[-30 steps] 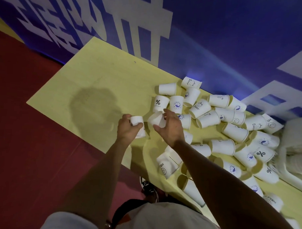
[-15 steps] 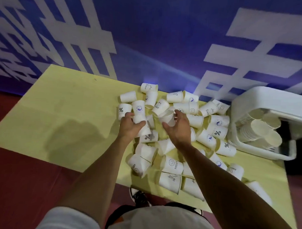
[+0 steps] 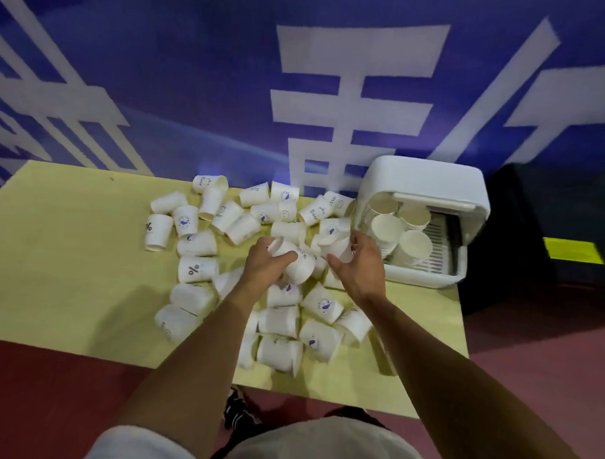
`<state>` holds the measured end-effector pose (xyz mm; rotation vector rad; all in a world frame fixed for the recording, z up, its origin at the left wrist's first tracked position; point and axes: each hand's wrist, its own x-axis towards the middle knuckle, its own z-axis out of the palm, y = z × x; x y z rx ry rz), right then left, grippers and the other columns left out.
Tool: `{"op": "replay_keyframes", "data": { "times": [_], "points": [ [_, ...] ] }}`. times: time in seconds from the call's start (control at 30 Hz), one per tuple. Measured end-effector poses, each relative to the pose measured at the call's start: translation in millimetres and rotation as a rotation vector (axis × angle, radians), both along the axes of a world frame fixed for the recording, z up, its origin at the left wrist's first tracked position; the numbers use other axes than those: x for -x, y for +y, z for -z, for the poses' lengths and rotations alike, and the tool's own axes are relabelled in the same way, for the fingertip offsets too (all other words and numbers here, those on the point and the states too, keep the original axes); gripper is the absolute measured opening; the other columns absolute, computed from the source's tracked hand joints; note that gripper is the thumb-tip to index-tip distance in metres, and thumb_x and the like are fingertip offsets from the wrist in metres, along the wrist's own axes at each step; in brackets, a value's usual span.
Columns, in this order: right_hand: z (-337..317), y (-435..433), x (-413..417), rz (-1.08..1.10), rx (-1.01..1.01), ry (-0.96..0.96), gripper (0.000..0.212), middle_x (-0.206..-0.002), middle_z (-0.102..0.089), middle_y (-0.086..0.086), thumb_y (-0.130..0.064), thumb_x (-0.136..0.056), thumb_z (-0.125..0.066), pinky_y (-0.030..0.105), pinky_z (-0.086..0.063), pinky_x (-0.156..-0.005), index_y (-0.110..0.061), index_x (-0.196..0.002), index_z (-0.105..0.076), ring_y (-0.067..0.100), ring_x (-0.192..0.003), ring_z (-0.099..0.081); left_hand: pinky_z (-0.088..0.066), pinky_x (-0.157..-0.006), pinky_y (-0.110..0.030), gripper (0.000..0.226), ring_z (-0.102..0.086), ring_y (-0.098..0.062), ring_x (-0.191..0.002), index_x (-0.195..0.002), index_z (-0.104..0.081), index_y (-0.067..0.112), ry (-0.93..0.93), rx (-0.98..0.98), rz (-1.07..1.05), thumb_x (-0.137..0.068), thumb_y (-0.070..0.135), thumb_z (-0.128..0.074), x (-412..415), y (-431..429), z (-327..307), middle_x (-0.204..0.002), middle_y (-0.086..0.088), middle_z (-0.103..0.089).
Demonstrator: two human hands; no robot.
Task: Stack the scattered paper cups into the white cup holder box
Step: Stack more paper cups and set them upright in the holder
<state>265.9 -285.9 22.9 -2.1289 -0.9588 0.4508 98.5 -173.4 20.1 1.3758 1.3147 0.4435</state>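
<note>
Gripping a cup (image 3: 298,268) in the left hand (image 3: 265,267), fingers wrapped over its side. Clasping a second cup (image 3: 340,247) in the right hand (image 3: 360,265), thumb below, fingers curled above. Holding both just over the table (image 3: 70,255) (close together; cannot tell whether touching). Just right of the right hand: the box (image 3: 423,178), white, open side facing the grip, stacks (image 3: 385,227) of nested cups inside, mouths outward. Left of the left hand, beyond both hands and back towards the wrists: loose cups (image 3: 196,270), mostly lying on their sides, many touching, some printed with blue marks or a percent sign. Beyond the far table edge, a blue wall (image 3: 197,71) with white shapes.
</note>
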Motion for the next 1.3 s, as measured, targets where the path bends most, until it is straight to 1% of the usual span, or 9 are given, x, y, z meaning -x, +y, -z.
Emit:
{"op": "replay_keyframes", "data": {
  "times": [0.17, 0.27, 0.47, 0.63, 0.7, 0.83, 1.03, 1.1, 1.3],
  "points": [
    [-10, -40, -54, 0.079, -0.006, 0.000, 0.072, -0.125, -0.057, 0.004, -0.041, -0.076, -0.077, 0.040, -0.050, -0.094, -0.016, -0.137, -0.049, 0.023, -0.115, -0.055, -0.056, -0.091, -0.048, 0.072, -0.060, -0.022, -0.110, -0.121, -0.050, 0.026, -0.026, 0.043, 0.082, -0.061, 0.056, -0.077, -50, -35, -6, -0.127, -0.003, -0.056],
    [-10, -53, -82, 0.227, -0.047, 0.060, 0.070, -0.122, -0.057, 0.004, -0.045, -0.074, -0.076, 0.044, -0.051, -0.096, -0.016, -0.133, -0.052, 0.024, -0.114, -0.056, -0.056, -0.093, -0.046, 0.056, -0.063, -0.021, -0.106, -0.116, -0.052, 0.037, -0.076, 0.044, 0.149, -0.070, 0.050, -0.080, -80, -36, -9, -0.123, -0.003, -0.058],
    [-13, -58, -127, 0.453, -0.108, 0.082, 0.073, -0.124, -0.054, 0.003, -0.052, -0.069, -0.068, 0.043, -0.050, -0.099, -0.015, -0.131, -0.055, 0.022, -0.112, -0.059, -0.060, -0.077, -0.036, 0.045, -0.069, -0.022, -0.089, -0.113, -0.054, 0.027, -0.018, 0.118, 0.375, -0.080, 0.046, -0.079, -126, -27, -7, -0.110, -0.009, -0.066],
    [-11, -54, -148, 0.468, -0.128, 0.100, 0.065, -0.119, -0.048, -0.004, -0.036, -0.073, -0.077, 0.035, -0.049, -0.097, -0.016, -0.130, -0.055, 0.020, -0.108, -0.059, -0.043, -0.061, -0.023, 0.047, -0.061, -0.007, -0.065, -0.098, -0.054, 0.020, 0.106, 0.197, 0.534, -0.075, 0.050, -0.082, -138, -26, 2, -0.086, 0.003, -0.069],
    [-7, -52, -151, 0.459, -0.136, 0.103, 0.068, -0.122, -0.053, -0.001, -0.039, -0.071, -0.078, 0.040, -0.051, -0.096, -0.016, -0.130, -0.054, 0.021, -0.109, -0.060, -0.042, -0.067, -0.029, 0.054, -0.061, -0.009, -0.070, -0.098, -0.057, 0.023, 0.145, 0.226, 0.576, -0.066, 0.055, -0.086, -139, -23, 8, -0.086, 0.007, -0.070],
    [1, -45, -153, 0.433, -0.153, 0.137, 0.070, -0.122, -0.058, -0.002, -0.044, -0.068, -0.076, 0.046, -0.052, -0.094, -0.020, -0.129, -0.052, 0.018, -0.110, -0.059, -0.052, -0.079, -0.029, 0.081, -0.069, -0.017, -0.099, -0.124, -0.062, 0.027, 0.126, 0.295, 0.588, -0.054, 0.056, -0.089, -138, -17, 18, -0.119, 0.003, -0.069],
    [6, -41, -155, 0.318, -0.112, 0.120, 0.066, -0.125, -0.058, 0.003, -0.028, -0.075, -0.080, 0.034, -0.047, -0.096, -0.014, -0.132, -0.049, 0.016, -0.112, -0.055, -0.054, -0.100, -0.038, 0.038, -0.071, -0.019, -0.104, -0.118, -0.069, 0.017, 0.101, 0.387, 0.605, -0.082, 0.023, -0.079, -134, -20, 21, -0.108, 0.000, -0.076],
    [9, -45, -153, 0.274, -0.062, 0.088, 0.067, -0.128, -0.055, 0.005, -0.027, -0.078, -0.078, 0.029, -0.042, -0.095, -0.012, -0.135, -0.047, 0.017, -0.115, -0.052, -0.055, -0.098, -0.037, 0.039, -0.070, -0.018, -0.105, -0.121, -0.066, 0.018, 0.108, 0.375, 0.609, -0.084, 0.020, -0.077, -135, -22, 19, -0.111, 0.000, -0.074],
    [16, -55, -146, 0.242, 0.037, -0.012, 0.055, -0.133, -0.048, 0.006, -0.031, -0.082, -0.073, 0.042, -0.042, -0.103, -0.011, -0.130, -0.056, 0.024, -0.123, -0.046, -0.054, -0.098, -0.037, 0.056, -0.067, -0.015, -0.107, -0.125, -0.060, 0.021, 0.117, 0.328, 0.613, -0.075, 0.023, -0.085, -138, -27, 13, -0.116, 0.003, -0.069]
  ]
}}
